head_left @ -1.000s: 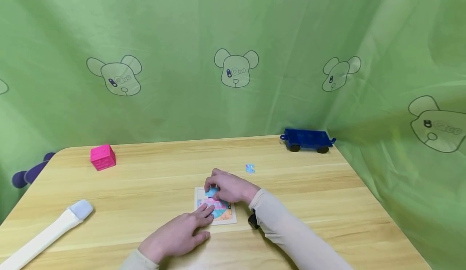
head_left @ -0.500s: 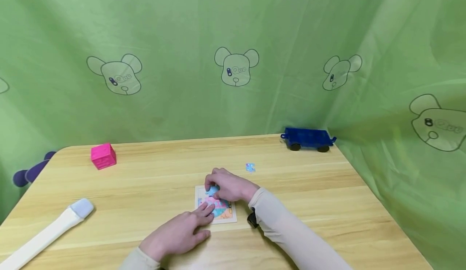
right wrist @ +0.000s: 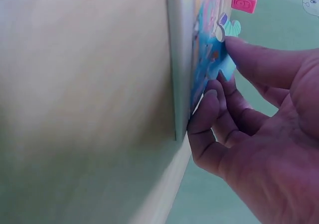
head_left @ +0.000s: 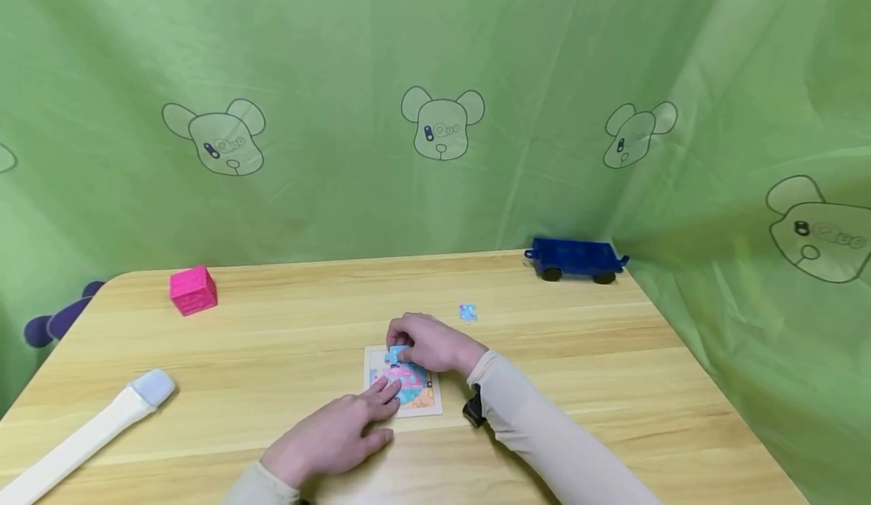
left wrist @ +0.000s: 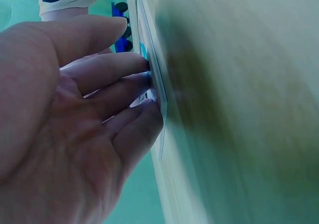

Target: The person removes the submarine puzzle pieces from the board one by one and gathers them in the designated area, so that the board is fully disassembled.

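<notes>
A small jigsaw puzzle in a pale frame [head_left: 427, 412] lies on the table, its assembled part pink, teal and orange. My left hand [head_left: 333, 438] rests its extended fingertips on the puzzle's near left part; the left wrist view shows those fingers [left wrist: 124, 92] at the board's edge. Over the upper part of the puzzle, my right hand [head_left: 435, 345] pinches a light blue puzzle piece [head_left: 392, 356] between thumb and fingers. In the right wrist view the thumb [right wrist: 259, 59] presses the tilted piece, while curled fingertips sit close to the frame's edge.
Beyond the right hand lies a loose blue puzzle piece [head_left: 467, 312]. A pink block [head_left: 193, 291] stands at the back left, a blue toy wagon [head_left: 575, 258] at the back right. A white-handled object [head_left: 102, 429] lies at the left. Green curtains [head_left: 435, 210] surround the table.
My right hand has shifted slightly right and uncovered more of the light blue piece, still pinched. The left hand stays in place on the puzzle.
</notes>
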Motion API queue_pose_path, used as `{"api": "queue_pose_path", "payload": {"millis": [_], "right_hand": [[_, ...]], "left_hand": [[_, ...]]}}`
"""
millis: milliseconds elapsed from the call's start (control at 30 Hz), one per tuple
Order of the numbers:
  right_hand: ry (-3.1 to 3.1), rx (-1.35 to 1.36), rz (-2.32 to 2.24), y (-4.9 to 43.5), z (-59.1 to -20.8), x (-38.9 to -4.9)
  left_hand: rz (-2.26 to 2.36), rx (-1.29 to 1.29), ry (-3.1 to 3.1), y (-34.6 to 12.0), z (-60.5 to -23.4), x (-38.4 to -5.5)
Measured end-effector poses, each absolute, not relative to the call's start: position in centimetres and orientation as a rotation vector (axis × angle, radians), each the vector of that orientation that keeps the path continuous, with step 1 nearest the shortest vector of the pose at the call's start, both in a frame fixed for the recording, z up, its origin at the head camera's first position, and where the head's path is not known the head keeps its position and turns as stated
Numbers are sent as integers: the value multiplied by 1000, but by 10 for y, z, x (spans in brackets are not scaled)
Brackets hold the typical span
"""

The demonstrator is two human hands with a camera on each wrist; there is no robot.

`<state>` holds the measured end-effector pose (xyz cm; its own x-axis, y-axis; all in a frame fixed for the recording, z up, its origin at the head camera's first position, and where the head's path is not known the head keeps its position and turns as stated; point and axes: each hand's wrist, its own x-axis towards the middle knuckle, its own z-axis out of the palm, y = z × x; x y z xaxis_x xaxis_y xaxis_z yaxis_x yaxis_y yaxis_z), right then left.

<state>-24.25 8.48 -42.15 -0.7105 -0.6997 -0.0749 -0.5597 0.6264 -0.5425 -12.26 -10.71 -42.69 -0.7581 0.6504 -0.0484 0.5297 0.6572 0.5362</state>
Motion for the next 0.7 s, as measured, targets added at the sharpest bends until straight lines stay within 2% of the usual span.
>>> {"api": "queue_pose_path", "payload": {"millis": [467, 700], "right_hand": [[2521, -977, -886, 90, -418, -245], [2539, -907, -1032, 112, -409, -252]], "left_hand": [[745, 952, 2633, -108, -426, -124], [731, 954, 2637, -108, -427, -123]]}}
